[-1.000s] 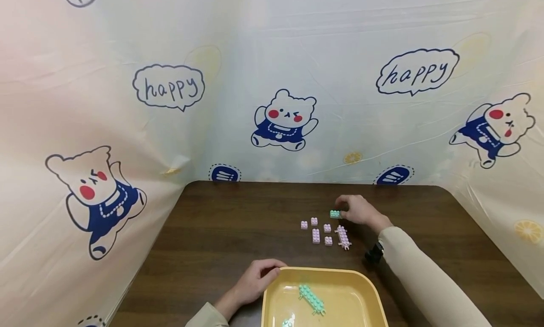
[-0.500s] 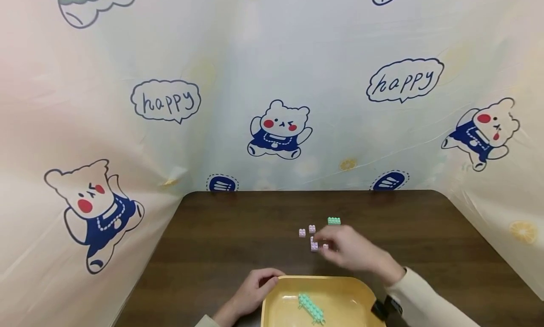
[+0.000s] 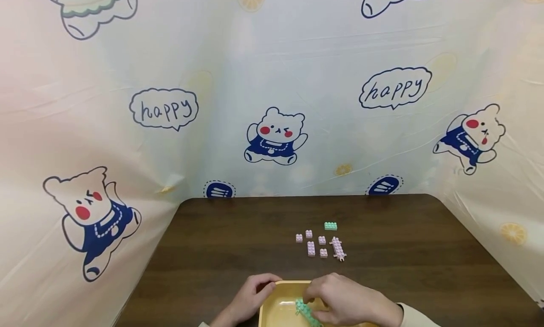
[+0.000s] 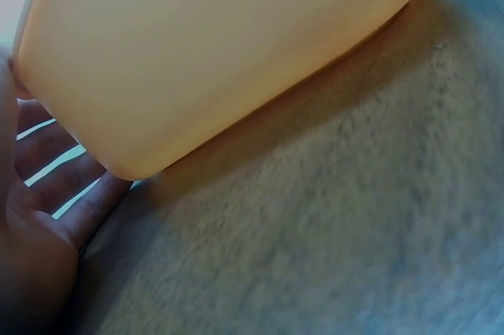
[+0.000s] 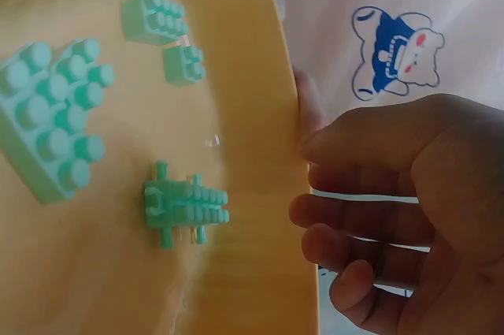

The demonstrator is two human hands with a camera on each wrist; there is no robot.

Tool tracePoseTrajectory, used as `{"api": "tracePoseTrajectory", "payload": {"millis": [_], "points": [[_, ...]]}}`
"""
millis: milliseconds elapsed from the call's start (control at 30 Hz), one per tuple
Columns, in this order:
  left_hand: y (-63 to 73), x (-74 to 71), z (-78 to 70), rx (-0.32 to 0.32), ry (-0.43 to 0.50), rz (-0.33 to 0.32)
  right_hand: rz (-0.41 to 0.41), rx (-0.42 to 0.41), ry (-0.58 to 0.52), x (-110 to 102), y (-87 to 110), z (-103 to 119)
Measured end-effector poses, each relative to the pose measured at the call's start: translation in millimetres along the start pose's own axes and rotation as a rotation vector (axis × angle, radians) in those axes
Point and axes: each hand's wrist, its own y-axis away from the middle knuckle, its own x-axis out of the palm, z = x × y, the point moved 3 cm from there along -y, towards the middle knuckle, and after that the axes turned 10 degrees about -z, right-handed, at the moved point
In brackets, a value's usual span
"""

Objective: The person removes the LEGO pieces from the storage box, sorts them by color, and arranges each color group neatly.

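Right hand (image 3: 344, 298) nearer tray (image 3: 293, 282), "happy" (image 3: 165, 103) beyond

- The left hand (image 3: 248, 296) sits at the near left, fingers bent at the knuckles, thumb and fingers set in a gripping pose.
- Narrow gaps separate its fingers (image 4: 69, 180).
- The right hand (image 3: 342, 298) is at the near right, its back turned up, fingers loosely curled.
- Its thumb (image 5: 362, 136) extends forward.
- A cream right sleeve (image 3: 414, 316) ends behind the bare right wrist.
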Motion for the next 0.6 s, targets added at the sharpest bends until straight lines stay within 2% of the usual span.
{"api": "tracePoseTrajectory", "payload": {"millis": [133, 233, 433, 600], "points": [[1.9, 1.8, 2.4, -0.003, 0.022, 0.003, 0.088, -0.031, -0.005, 5.8, 2.7, -0.4], [2.7, 1.9, 2.4, 0.002, 0.035, 0.003, 0.147, -0.085, 0.024, 8.5, 2.8, 0.3], [2.6, 0.6, -0.2, 0.014, 0.027, -0.007, 0.203, -0.145, 0.131, 3.9, 1.0, -1.4], [0.4, -0.2, -3.0, 0.052, 0.019, -0.01, 0.24, -0.189, 0.134, 1.6, 3.9, -2.0]]}}
